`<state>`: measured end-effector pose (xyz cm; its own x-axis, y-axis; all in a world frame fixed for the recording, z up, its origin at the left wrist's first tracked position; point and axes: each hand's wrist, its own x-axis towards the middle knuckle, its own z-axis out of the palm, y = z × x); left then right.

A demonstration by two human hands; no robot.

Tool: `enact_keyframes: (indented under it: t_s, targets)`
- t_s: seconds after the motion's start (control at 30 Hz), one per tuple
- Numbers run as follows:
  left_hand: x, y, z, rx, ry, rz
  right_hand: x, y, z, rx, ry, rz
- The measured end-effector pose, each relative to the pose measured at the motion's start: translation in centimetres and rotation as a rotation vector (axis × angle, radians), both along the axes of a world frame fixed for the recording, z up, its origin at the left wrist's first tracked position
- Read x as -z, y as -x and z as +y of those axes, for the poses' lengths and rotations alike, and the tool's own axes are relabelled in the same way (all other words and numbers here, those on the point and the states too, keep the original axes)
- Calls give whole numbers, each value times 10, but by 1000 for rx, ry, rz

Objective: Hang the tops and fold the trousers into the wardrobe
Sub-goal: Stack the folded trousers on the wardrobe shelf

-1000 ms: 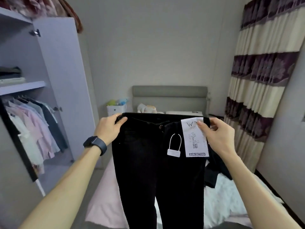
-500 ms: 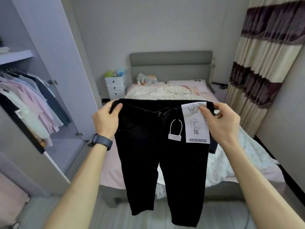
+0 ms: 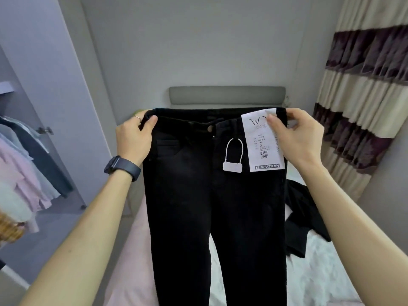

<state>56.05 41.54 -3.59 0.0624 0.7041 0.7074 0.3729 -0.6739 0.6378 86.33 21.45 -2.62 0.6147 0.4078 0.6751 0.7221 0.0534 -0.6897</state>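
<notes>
Black trousers (image 3: 212,206) up in front of me, front side facing me, button and pocket showing; they hang flat from the waistband, above the bed (image 3: 132,272), legs running down out of the bottom of the view. My left hand (image 3: 134,140) grips the left corner of the waistband; thumb (image 3: 151,122) curled over the front, the other fingers wrapped behind the cloth. My right hand (image 3: 298,138) pinches the right corner; its thumb presses down on the white paper tag (image 3: 262,140), the fingers closed behind the band. A white plastic loop tag (image 3: 233,160) dangles just beside the paper one, below the button. On my left wrist, a dark watch (image 3: 122,167); a thin ring (image 3: 137,117) on that hand. Behind the trousers, to the right, another black garment (image 3: 302,217) lies crumpled on the bed; the grey headboard (image 3: 227,94) stands against the far wall. To my left, the wardrobe (image 3: 44,85) with its door swung open; pale pink, light and dark tops (image 3: 22,173) hang inside. To my right, striped curtains (image 3: 364,96), cream and purple.
</notes>
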Motion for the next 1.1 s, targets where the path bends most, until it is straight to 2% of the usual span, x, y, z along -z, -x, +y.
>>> enact_keyframes:
  t_s: [0.13,0.27,0.47,0.63,0.7,0.77,0.83,0.9,1.0,1.1]
  targets:
    - [6,-45,106,32,96,0,10,-40,100,36,55,32]
    - [50,-92,189,53,229,129,60,-69,182,61,251,40]
    - [157,-132,248,-34,457,280,156,-99,243,-8,505,243]
    - [229,-157,291,-82,512,417,223,-133,294,-37,603,370]
    - [245,-173,312,-83,618,355,241,-150,321,-30,624,386]
    - [258,-197,341,-62,750,214,254,-168,356,-33,619,387]
    - [273,-229,383,-67,798,88,268,-193,402,-18,628,353]
    - [290,-264,431,-99,782,55,289,-220,455,-3,617,328]
    - [328,-301,486,-44,798,189,334,-253,524,-15,638,354]
    - [397,-322,498,130,881,489,402,-264,555,-144,811,385]
